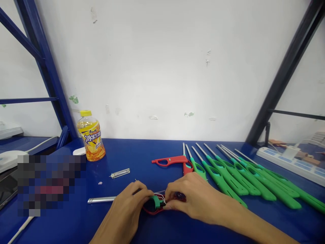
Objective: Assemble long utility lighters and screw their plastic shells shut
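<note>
Both hands meet low in the middle of the blue table (142, 156). My left hand (128, 206) is curled, fingers pinched on a small green part (155, 201) with red and white wires. My right hand (195, 198) is also curled, its fingertips pinching the same wired assembly from the right. A metal tube (101, 200) lies flat just left of my left hand. A red lighter shell (170, 160) lies beyond my hands. Its handle points left.
Several green long-nosed lighters (238, 178) lie in a row to the right. A yellow drink bottle (91, 136) stands at the back left. A small clear tube (120, 174) lies near it. A white power strip (291, 164) sits far right. Blue rack struts rise at both sides.
</note>
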A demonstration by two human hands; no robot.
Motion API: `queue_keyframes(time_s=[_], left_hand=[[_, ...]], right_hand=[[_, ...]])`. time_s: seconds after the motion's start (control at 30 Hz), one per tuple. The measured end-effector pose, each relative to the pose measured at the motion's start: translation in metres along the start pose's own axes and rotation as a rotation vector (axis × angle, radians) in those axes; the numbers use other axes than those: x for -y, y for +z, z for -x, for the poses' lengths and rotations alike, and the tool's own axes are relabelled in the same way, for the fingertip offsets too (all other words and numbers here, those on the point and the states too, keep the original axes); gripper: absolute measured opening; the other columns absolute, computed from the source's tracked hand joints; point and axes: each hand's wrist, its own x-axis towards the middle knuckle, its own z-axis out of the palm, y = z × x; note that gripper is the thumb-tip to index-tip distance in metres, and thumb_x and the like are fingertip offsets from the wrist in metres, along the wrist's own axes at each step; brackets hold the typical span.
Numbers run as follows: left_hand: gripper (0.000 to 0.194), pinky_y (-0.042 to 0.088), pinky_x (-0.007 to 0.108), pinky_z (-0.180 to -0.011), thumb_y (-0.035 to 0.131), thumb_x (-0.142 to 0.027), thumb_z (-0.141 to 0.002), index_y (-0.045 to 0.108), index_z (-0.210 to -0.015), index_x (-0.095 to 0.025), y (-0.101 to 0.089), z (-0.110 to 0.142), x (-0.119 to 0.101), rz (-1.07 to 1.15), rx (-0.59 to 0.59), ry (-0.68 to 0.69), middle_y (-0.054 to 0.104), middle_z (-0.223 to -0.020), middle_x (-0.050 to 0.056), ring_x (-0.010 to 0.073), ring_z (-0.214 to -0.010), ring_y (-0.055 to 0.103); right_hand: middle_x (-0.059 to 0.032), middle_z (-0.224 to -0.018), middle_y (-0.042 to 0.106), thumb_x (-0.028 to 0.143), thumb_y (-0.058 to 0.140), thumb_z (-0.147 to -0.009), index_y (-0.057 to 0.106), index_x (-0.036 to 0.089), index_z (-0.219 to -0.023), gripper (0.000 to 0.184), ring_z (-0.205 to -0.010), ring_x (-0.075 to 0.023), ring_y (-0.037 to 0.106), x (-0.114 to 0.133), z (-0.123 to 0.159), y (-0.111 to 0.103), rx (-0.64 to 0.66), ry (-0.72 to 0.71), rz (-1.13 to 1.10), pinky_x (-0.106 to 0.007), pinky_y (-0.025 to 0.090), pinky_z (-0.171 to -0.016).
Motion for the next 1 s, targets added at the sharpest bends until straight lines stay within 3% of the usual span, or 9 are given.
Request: queue_keyframes(time_s=[0.6,0.8,1.0], left_hand=[[0.038,0.054,0.022,-0.065,0.044,-0.011,-0.101,0.077,-0.101,-0.027,0.001,0.003,-0.007,0.005,0.006,-0.035,0.069,-0.087,0.001,0.0142,-0.072,0.07],[0.021,0.06,0.031,-0.08,0.055,-0.02,-0.101,0.07,-0.114,-0.027,0.001,0.012,-0.016,-0.012,0.028,-0.084,0.067,-0.103,0.004,0.0197,-0.091,0.07],[0.018,0.06,0.032,-0.079,0.062,-0.02,-0.1,0.071,-0.111,-0.029,0.002,0.011,-0.013,0.005,0.058,-0.07,0.065,-0.104,0.002,0.0196,-0.09,0.069]], right_hand=[[0.003,-0.083,0.078,0.041,0.074,-0.096,0.077,0.024,-0.092,0.018,-0.071,-0.0138,0.067,0.001,-0.001,-0.001,0.01,-0.001,0.02,-0.025,0.034,-0.061],[0.0034,-0.08,0.071,0.038,0.068,-0.101,0.073,0.024,-0.092,0.017,-0.073,-0.0128,0.065,-0.002,0.001,0.001,0.026,-0.107,0.091,-0.027,0.03,-0.06],[0.0034,-0.081,0.067,0.032,0.063,-0.103,0.069,0.023,-0.092,0.015,-0.072,-0.0121,0.063,-0.002,0.001,0.002,0.042,-0.153,0.152,-0.028,0.027,-0.058]])
